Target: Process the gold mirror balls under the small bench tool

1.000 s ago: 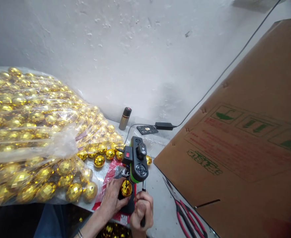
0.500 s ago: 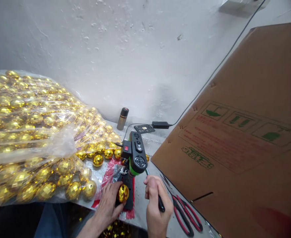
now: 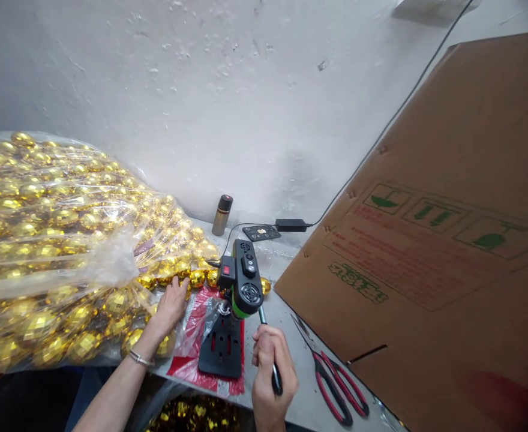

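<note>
My left hand (image 3: 173, 303) reaches out over the table beside the clear bag, its fingers curled over a faceted gold ball (image 3: 188, 292) that they mostly hide. My right hand (image 3: 273, 369) is wrapped around the black-gripped lever (image 3: 276, 379) of a small bench drill press (image 3: 247, 273). The press has a black top with a red switch and a green rim below. Its slotted black base plate (image 3: 221, 351) is bare and lies on a red and clear plastic sheet (image 3: 185, 367).
A big clear bag of gold balls (image 3: 79, 240) fills the left side. Red-and-black-handled scissors (image 3: 338, 384) lie right of the press, beside a large cardboard box (image 3: 426, 240). Behind stand a bottle (image 3: 221, 215), a phone-like black slab (image 3: 261, 232) and a power adapter (image 3: 291, 225). More gold pieces (image 3: 192, 414) sit below the table edge.
My left hand has left the base plate and moved up and left to the loose balls. The ball it held at the plate is gone from there. My right hand has shifted slightly left with the lever.
</note>
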A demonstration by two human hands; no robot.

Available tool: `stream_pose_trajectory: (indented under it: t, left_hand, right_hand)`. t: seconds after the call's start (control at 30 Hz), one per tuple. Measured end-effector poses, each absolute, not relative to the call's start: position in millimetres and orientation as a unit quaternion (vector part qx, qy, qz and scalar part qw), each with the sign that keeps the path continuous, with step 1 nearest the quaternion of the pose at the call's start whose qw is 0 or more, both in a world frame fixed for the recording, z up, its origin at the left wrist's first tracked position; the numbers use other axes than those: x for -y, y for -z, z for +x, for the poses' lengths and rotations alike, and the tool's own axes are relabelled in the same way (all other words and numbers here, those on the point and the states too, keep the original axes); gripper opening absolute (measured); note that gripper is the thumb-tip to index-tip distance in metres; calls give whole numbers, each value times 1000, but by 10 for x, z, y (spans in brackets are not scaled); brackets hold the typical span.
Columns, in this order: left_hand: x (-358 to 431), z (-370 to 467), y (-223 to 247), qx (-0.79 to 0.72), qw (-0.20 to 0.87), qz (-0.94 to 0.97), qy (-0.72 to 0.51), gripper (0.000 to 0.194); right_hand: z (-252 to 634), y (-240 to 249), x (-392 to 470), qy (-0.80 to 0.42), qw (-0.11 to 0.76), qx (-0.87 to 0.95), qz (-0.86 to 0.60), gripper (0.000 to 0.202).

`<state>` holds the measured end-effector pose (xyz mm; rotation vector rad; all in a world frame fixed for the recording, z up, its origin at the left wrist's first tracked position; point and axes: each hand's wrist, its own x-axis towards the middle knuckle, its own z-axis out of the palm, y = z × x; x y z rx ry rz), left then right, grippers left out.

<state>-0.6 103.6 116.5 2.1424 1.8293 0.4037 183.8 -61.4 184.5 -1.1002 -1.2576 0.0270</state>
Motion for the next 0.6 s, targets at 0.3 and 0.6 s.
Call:
stream_pose_trajectory:
  t: [0.3, 0.6]
  left_hand:
    - [-455, 167, -1031, -500, 503, 612, -348, 71]
    - [-196, 395, -755, -484, 429, 682, -341, 59]
  right_hand:
    - [1793, -2127, 565, -32, 678, 529, -509, 31]
    - [1805, -2202, 562, -15, 672, 546, -500, 34]
